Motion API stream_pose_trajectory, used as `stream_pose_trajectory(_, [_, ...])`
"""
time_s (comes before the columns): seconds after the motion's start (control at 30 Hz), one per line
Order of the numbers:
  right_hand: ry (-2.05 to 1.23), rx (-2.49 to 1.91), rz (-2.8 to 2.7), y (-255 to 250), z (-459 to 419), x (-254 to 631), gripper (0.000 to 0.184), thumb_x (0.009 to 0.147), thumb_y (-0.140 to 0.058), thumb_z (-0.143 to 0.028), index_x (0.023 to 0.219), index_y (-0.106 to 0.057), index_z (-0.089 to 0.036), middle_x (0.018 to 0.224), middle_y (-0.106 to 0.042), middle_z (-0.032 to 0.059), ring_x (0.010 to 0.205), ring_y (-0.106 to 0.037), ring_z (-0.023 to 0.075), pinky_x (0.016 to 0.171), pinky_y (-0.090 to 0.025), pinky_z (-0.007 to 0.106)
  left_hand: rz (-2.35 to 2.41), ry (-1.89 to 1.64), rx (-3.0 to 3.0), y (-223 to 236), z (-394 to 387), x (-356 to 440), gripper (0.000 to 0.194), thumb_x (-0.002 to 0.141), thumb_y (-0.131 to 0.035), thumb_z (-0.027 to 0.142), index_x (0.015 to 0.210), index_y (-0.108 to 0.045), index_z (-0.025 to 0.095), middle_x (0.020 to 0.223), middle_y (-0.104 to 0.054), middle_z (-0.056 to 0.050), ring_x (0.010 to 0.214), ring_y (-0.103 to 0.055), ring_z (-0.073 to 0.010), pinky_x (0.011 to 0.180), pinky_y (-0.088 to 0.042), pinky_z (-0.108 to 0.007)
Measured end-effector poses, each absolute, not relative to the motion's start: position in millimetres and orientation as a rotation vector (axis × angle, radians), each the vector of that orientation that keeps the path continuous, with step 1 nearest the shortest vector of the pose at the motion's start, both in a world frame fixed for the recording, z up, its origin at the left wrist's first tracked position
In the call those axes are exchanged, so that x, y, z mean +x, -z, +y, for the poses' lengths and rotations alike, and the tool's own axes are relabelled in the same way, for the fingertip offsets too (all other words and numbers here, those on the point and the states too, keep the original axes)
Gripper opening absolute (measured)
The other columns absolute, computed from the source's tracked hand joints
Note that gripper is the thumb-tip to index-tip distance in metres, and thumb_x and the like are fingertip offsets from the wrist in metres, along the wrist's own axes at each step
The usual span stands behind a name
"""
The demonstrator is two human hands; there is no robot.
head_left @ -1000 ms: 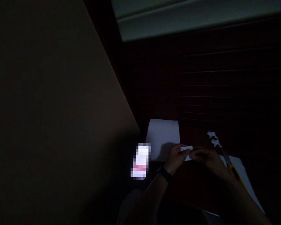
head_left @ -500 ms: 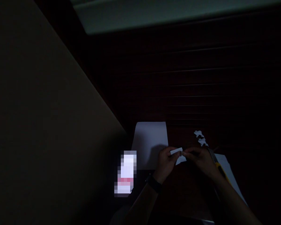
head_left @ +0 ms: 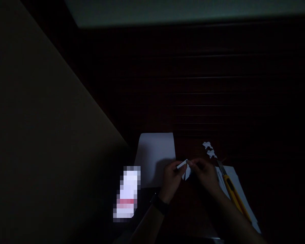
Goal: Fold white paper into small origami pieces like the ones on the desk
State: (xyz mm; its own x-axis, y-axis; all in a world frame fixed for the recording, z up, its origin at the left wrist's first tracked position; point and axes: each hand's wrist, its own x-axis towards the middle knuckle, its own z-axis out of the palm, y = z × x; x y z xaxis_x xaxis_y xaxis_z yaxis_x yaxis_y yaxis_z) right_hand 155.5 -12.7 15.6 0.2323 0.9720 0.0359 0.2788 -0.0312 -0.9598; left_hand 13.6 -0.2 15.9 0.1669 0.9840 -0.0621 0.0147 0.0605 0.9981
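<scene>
Between my two hands is a small piece of folded white paper [head_left: 186,173], pinched at its upper part. My left hand [head_left: 170,177], with a dark watch [head_left: 160,204] on its wrist, is closed on the paper's left side. On the right side, the thumb and fingertips of my right hand [head_left: 205,173] grip the same piece. A yellow utility knife [head_left: 233,192], its blade out, lies just right of my right forearm on white sheets [head_left: 240,183].
A larger white sheet [head_left: 155,152] lies behind my left hand. A lit, pixelated screen [head_left: 127,193] glows at the left. Small folded white paper pieces [head_left: 208,149] sit beyond my right hand. A wall [head_left: 53,135] slants along the left, and dark slats [head_left: 205,91] stand behind.
The view has shifted, so the table things appear further left. In my hands the paper has gone from a flatter piece to a more folded, angled shape. Both hands keep hold of it.
</scene>
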Motion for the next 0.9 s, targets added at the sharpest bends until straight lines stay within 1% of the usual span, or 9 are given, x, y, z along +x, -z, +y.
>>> stream_pose_trajectory(0.17, [-0.839,-1.525,-1.231,-16,-16,153,0.029,0.078,-0.056,-0.046,0.08,-0.064,-0.018,0.075,-0.067,0.0051,0.068,-0.06,0.0203,0.061,-0.045,0.029,1.093,-1.02,1.27,-20,-2,12,0.029,0.076,-0.059,0.038,0.09,-0.068,0.015,0.082,-0.067,-0.007,0.072,-0.06,-0.018,0.062,-0.044,-0.025])
stream_pose_trajectory(0.37, [-0.861,-1.527,-1.249,-10,-16,155,0.025,0.077,-0.059,-0.043,0.079,-0.064,-0.019,0.075,-0.068,0.0048,0.07,-0.061,0.021,0.064,-0.045,0.03,1.106,-0.974,1.239,-15,-2,13,0.031,0.071,-0.064,0.039,0.088,-0.068,0.014,0.073,-0.066,-0.006,0.059,-0.058,-0.0152,0.05,-0.042,-0.022])
stream_pose_trajectory(0.47, [-0.903,-1.496,-1.223,-13,-16,156,0.024,0.077,-0.059,-0.042,0.077,-0.064,-0.018,0.074,-0.067,0.0041,0.069,-0.06,0.0202,0.063,-0.045,0.029,1.097,-0.984,1.195,-12,-1,14,0.028,0.069,-0.066,0.037,0.085,-0.068,0.014,0.073,-0.067,-0.005,0.061,-0.059,-0.0156,0.052,-0.044,-0.022])
stream_pose_trajectory(0.6, [-0.946,-1.465,-1.231,-17,-17,158,0.021,0.076,-0.061,-0.039,0.076,-0.065,-0.019,0.075,-0.068,0.0033,0.071,-0.061,0.0199,0.066,-0.045,0.029,1.04,-0.987,1.179,-10,1,13,0.028,0.07,-0.066,0.035,0.089,-0.067,0.015,0.077,-0.067,-0.006,0.066,-0.061,-0.0168,0.055,-0.045,-0.023])
stream_pose_trajectory(0.73, [-0.967,-1.452,-1.204,-17,-18,158,0.017,0.077,-0.061,-0.036,0.077,-0.065,-0.019,0.076,-0.068,0.0029,0.073,-0.061,0.0197,0.067,-0.045,0.028,1.055,-0.99,1.164,-8,2,11,0.031,0.068,-0.068,0.035,0.092,-0.067,0.014,0.077,-0.068,-0.007,0.063,-0.061,-0.0174,0.051,-0.044,-0.022])
stream_pose_trajectory(0.9, [-0.959,-1.454,-1.199,-16,-19,156,0.017,0.076,-0.061,-0.035,0.077,-0.064,-0.018,0.075,-0.068,0.0037,0.072,-0.061,0.0201,0.067,-0.046,0.03,1.078,-0.993,1.192,-6,2,11,0.031,0.07,-0.066,0.036,0.091,-0.067,0.014,0.077,-0.068,-0.007,0.062,-0.061,-0.0163,0.049,-0.043,-0.021])
